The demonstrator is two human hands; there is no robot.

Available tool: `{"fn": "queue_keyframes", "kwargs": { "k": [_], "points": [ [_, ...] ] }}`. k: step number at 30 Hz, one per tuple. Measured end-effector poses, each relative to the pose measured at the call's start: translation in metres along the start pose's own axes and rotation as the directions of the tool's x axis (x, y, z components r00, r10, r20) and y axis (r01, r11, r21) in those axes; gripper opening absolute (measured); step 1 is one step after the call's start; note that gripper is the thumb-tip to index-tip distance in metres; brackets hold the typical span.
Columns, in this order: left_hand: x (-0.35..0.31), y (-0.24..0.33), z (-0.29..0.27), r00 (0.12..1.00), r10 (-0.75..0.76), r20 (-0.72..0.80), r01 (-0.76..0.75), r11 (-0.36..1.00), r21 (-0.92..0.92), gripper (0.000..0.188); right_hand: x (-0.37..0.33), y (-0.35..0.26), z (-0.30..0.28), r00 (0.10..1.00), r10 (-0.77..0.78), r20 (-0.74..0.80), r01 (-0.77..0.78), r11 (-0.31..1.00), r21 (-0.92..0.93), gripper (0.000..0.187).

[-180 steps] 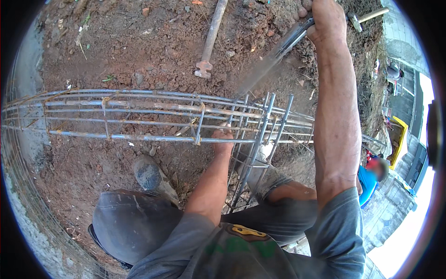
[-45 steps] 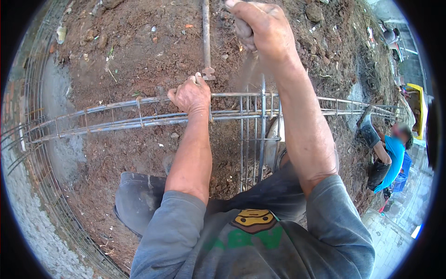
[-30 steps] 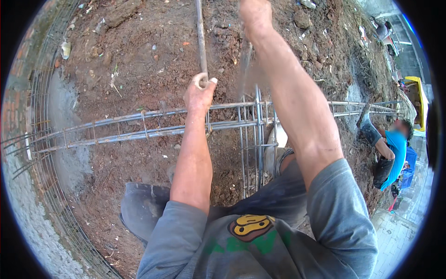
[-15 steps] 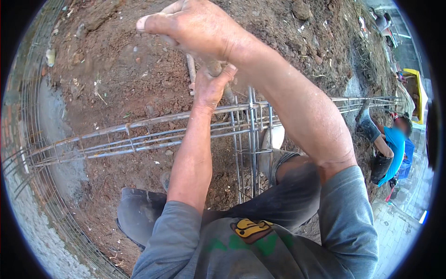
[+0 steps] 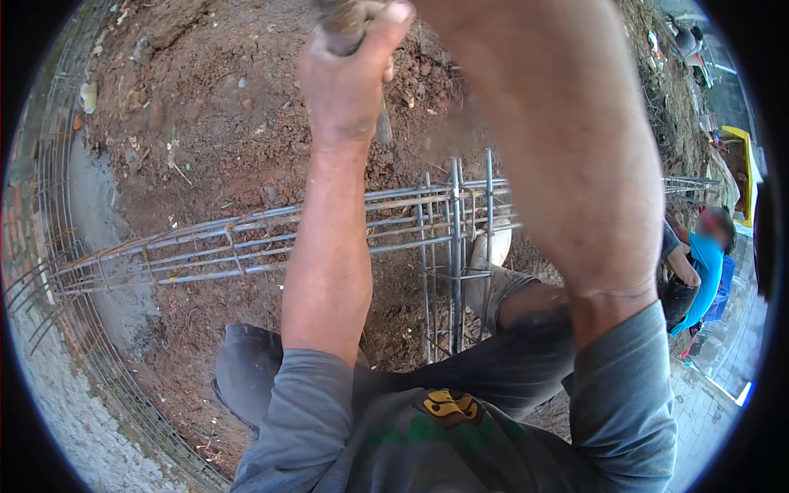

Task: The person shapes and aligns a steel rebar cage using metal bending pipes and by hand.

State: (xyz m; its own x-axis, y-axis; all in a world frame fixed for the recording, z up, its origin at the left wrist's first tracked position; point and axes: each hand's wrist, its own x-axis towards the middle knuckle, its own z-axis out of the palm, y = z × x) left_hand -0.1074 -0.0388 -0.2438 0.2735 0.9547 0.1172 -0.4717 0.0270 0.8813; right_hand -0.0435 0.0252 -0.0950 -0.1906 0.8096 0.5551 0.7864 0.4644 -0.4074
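My left hand (image 5: 345,90) is closed around a thick, mud-covered shaft (image 5: 341,23) near the top edge. Its upper end shows above the fist and a thinner part pokes out below. What kind of tool it is cannot be made out. My right forearm (image 5: 567,148) is raised and blurred, and the right hand lies beyond the top edge. Just below the left fist, a long steel rebar cage (image 5: 197,276) crosses the soil from left to right, partly behind my arms. A second rebar cage (image 5: 455,255) meets it between my legs.
Brown, lumpy soil (image 5: 222,131) surrounds the cages. Curved rebar lines (image 5: 62,181) and a grey concrete strip (image 5: 99,197) lie at the left. At the far right a person in a blue shirt (image 5: 705,267) is low to the ground near a yellow-framed object (image 5: 749,172).
Both arms have risen toward the top edge. My right hand has left the picture, while my left hand still grips the muddy shaft and has moved up with it.
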Motion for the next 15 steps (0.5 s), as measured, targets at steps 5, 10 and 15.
{"fn": "queue_keyframes", "kwargs": {
  "k": [5, 10, 15],
  "points": [
    [-0.019, -0.005, 0.026, 1.000, 0.015, 0.014, -0.019, 0.944, 0.329, 0.060, -0.020, -0.001, -0.086, 0.875, 0.484, -0.035, -0.380, 0.729, 0.570, 0.028],
    [-0.076, -0.056, 0.009, 0.909, -0.387, -0.155, 0.356, 0.524, 0.774, 0.056, -0.059, 0.005, -0.138, 0.739, 0.658, -0.145, -0.432, 0.628, 0.648, 0.040],
    [-0.118, -0.093, 0.012, 0.811, -0.544, -0.213, 0.269, 0.024, 0.963, 0.048, -0.096, 0.017, -0.151, 0.571, 0.803, -0.169, -0.536, 0.521, 0.665, 0.042]
  ]
}}
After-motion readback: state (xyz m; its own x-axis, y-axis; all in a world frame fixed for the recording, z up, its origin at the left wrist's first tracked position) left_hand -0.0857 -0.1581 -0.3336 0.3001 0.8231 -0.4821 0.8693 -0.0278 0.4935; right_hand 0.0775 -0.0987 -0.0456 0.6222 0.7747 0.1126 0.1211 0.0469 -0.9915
